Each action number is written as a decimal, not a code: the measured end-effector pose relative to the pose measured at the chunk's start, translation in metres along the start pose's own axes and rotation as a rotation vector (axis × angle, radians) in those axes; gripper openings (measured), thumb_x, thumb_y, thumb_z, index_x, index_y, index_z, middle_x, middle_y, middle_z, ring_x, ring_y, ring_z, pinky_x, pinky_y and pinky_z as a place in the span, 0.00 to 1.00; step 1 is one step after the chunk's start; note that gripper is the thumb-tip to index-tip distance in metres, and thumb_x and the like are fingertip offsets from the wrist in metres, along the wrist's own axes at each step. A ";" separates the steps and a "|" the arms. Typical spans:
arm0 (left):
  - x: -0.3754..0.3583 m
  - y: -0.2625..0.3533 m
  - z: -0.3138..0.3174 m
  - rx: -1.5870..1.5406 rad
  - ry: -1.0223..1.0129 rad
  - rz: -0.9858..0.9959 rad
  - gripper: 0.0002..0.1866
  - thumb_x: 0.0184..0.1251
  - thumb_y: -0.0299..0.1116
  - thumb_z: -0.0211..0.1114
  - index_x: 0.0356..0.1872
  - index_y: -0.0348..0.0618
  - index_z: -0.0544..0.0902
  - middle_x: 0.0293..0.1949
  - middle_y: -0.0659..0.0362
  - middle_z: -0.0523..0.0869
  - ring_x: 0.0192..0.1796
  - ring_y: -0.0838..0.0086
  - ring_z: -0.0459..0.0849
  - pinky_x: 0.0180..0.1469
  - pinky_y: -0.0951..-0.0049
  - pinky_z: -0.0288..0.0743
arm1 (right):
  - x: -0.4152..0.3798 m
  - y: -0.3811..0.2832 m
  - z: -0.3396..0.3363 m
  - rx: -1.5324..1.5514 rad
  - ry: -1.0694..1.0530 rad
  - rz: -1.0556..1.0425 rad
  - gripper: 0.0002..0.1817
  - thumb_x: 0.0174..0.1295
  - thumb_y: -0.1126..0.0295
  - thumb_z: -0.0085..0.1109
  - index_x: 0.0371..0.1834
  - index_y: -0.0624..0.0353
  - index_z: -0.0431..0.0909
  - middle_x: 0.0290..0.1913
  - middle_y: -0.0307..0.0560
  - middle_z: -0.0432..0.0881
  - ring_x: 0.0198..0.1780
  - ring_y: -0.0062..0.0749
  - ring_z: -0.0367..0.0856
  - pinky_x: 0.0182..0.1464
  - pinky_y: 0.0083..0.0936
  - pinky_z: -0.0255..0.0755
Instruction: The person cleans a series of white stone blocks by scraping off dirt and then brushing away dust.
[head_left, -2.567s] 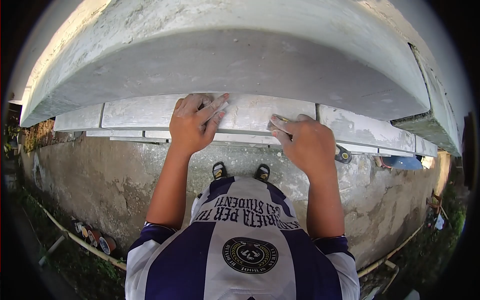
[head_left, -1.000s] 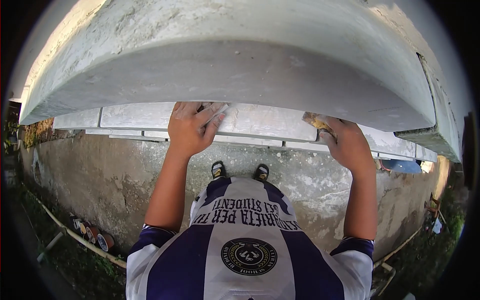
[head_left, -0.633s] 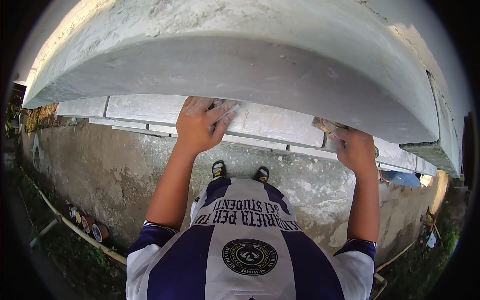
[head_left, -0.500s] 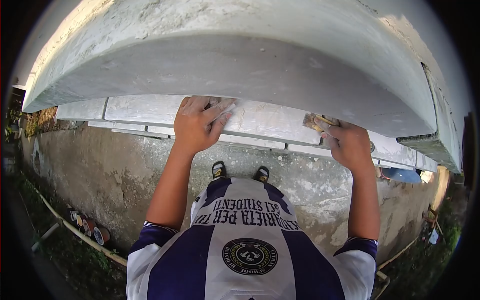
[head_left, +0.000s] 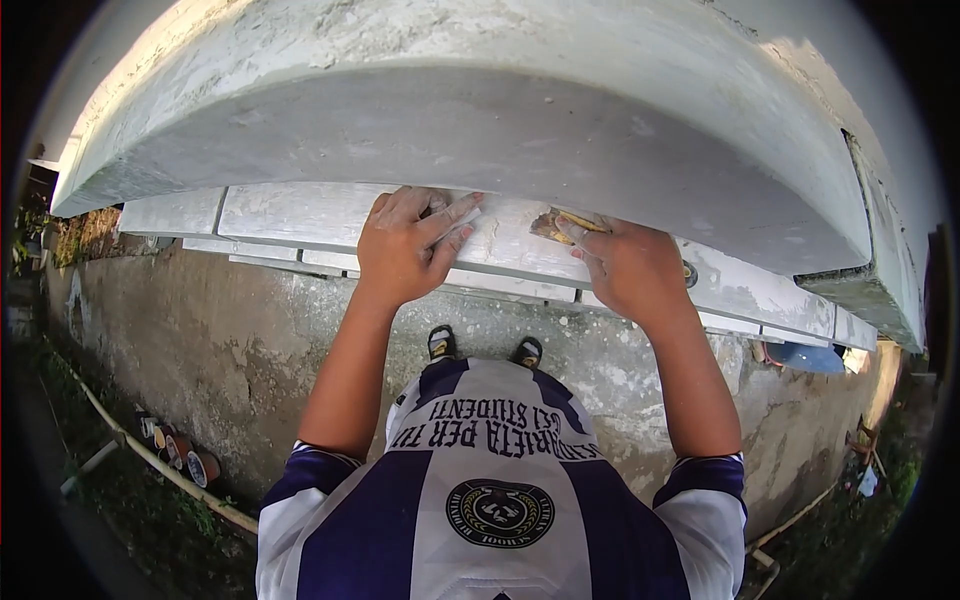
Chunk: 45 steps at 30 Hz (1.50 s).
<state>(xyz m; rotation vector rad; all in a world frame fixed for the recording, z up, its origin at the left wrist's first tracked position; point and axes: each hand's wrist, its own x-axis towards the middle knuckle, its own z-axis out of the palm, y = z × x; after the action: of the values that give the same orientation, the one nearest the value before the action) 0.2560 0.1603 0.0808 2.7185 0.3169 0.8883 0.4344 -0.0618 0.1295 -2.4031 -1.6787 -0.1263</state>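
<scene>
My left hand (head_left: pixel 412 245), dusty with white powder, is closed on a small flat whitish piece (head_left: pixel 470 222) at the edge of a pale ledge (head_left: pixel 290 212). What that piece is I cannot make out. To its right, my right hand (head_left: pixel 632 262) grips a putty knife (head_left: pixel 550 224) with a stained brownish blade. The blade points left and lies close to the ledge surface. The round end of its handle shows behind the hand. Both sets of fingertips are partly hidden under the overhanging grey concrete slab (head_left: pixel 480 130).
Below the ledge is a stained concrete floor (head_left: pixel 660 390), where my sandalled feet (head_left: pixel 441 342) stand. Several pots (head_left: pixel 203 467) and a bamboo pole (head_left: pixel 150 457) lie at the lower left. A blue basin (head_left: pixel 805 357) sits at the right under the ledge.
My right hand has moved left along the ledge with the putty knife, closer to my left hand. The left hand has stayed nearly in place.
</scene>
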 end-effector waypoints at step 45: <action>-0.001 0.079 0.046 -0.013 0.131 -0.201 0.14 0.58 0.20 0.64 0.47 0.29 0.83 0.36 0.48 0.76 0.42 0.52 0.77 0.47 0.54 0.75 | -0.087 0.031 -0.032 0.438 0.047 0.661 0.14 0.62 0.70 0.67 0.43 0.73 0.79 0.32 0.60 0.77 0.32 0.44 0.70 0.40 0.36 0.68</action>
<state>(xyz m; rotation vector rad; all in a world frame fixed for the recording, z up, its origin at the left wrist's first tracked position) 0.2929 0.0776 0.0694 2.5646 0.5974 1.0072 0.4342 -0.1592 0.1405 -2.4241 -0.7158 0.2569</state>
